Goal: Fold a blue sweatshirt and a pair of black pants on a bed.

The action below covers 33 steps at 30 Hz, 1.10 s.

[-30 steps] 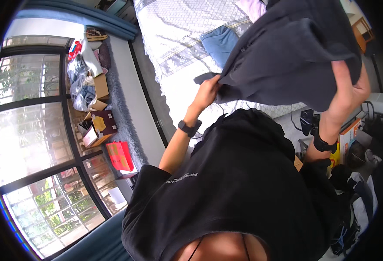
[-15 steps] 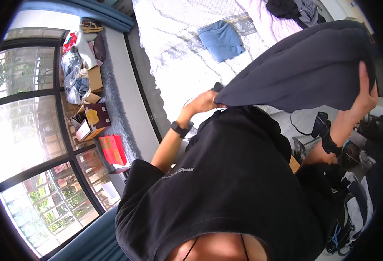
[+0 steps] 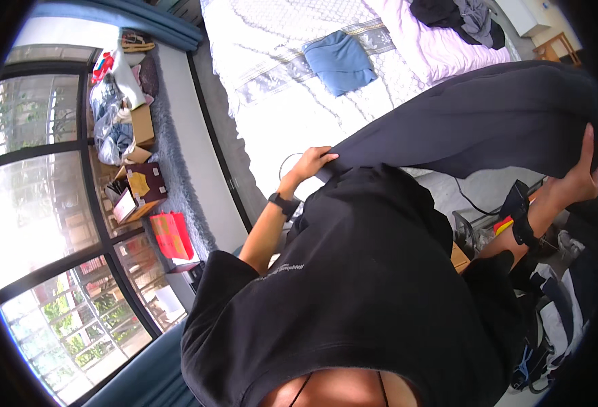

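Observation:
A dark grey garment (image 3: 461,125) is stretched out sideways in front of me, over the near side of the bed. I cannot tell what kind of garment it is. My left hand (image 3: 311,163) pinches its narrow left end, fingers closed. At the far right my right hand (image 3: 578,180) grips the wide end, thumb pointing up along the cloth; its other fingers are partly hidden. Beyond the garment, a folded blue garment (image 3: 339,62) lies flat on the bed (image 3: 278,112), touched by neither hand.
A pink cover (image 3: 424,47) and a pile of dark clothes (image 3: 465,20) lie at the bed's far right. Along the window ledge on the left are cardboard boxes (image 3: 143,125) and a red bag (image 3: 172,236). More clothes (image 3: 560,305) are heaped at my lower right.
My right hand has moved slightly right and down, drawing the dark garment out longer and flatter. My left hand has shifted slightly left while keeping its end.

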Tool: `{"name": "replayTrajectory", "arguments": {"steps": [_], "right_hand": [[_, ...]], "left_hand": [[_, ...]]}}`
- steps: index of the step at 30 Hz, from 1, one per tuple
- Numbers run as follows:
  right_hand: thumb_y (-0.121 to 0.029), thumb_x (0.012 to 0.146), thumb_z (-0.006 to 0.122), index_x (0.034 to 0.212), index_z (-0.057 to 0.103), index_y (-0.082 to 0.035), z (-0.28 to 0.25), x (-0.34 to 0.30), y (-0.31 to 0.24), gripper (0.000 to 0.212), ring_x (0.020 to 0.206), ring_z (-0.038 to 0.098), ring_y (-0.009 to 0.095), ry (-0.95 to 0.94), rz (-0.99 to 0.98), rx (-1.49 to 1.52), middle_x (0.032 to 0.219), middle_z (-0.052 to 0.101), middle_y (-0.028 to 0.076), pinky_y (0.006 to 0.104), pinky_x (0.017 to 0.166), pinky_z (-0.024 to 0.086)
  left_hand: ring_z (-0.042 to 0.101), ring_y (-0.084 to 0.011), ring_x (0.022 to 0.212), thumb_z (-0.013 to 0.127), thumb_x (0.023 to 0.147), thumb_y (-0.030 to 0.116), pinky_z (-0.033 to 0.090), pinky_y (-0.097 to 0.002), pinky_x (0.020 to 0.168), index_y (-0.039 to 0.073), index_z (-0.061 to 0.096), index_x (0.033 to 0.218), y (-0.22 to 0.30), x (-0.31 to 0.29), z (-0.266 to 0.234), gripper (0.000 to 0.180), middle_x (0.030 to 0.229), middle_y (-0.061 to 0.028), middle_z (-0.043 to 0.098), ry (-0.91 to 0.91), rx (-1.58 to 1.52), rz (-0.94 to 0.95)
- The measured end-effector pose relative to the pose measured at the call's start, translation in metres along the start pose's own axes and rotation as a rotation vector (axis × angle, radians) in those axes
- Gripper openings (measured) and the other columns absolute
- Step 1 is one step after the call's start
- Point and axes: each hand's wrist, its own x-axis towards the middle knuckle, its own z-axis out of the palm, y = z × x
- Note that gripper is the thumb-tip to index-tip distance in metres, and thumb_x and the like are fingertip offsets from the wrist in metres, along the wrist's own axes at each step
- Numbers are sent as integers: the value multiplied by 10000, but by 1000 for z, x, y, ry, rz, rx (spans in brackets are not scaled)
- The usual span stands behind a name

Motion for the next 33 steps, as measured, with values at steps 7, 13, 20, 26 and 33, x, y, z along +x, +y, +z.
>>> {"name": "replayTrajectory", "arguments": {"steps": [7, 13, 20, 26, 33], "right_hand": [[-15, 592, 741, 1147, 664, -95, -82, 28, 41, 566, 901, 666, 299, -127, -734, -800, 1027, 663, 166, 328, 796, 533], [-52, 658, 711, 1143, 671, -114, -73, 27, 40, 491, 883, 673, 290, -102, -764, -840, 1011, 669, 159, 317, 782, 533], [-66, 692, 712, 1105, 698, -157, -99, 33, 58, 423, 884, 672, 263, -100, -735, -924, 1018, 670, 152, 314, 763, 541], [-46, 747, 732, 1000, 683, 53, -51, 3, 28, 276, 825, 654, 204, 200, 97, 49, 1029, 670, 149, 308, 737, 553], [-48, 707, 771, 927, 678, 112, -52, 4, 40, 288, 782, 667, 246, 200, 122, -14, 985, 673, 185, 343, 707, 581]], "left_hand": [[517, -90, 734, 545, 946, 294, 426, -242, 663, -23, 576, 996, 36, -21, -58, 322, 786, -47, 598, 137, -306, -44], [547, -231, 1073, 722, 778, 452, 410, -341, 951, 6, 479, 1311, 17, -32, -27, 737, 1139, -122, 611, -420, -146, -80], [524, -214, 1085, 727, 787, 412, 393, -342, 968, 24, 536, 1227, -65, -64, 2, 617, 1121, -95, 599, -382, -260, -299], [546, -190, 1009, 708, 810, 338, 422, -336, 922, 22, 550, 1216, -89, -83, 10, 539, 1036, -80, 617, -345, -340, -305], [567, -133, 849, 670, 845, 246, 463, -299, 797, 3, 580, 1195, -111, -111, 16, 435, 889, -55, 641, -236, -271, -424]]}}
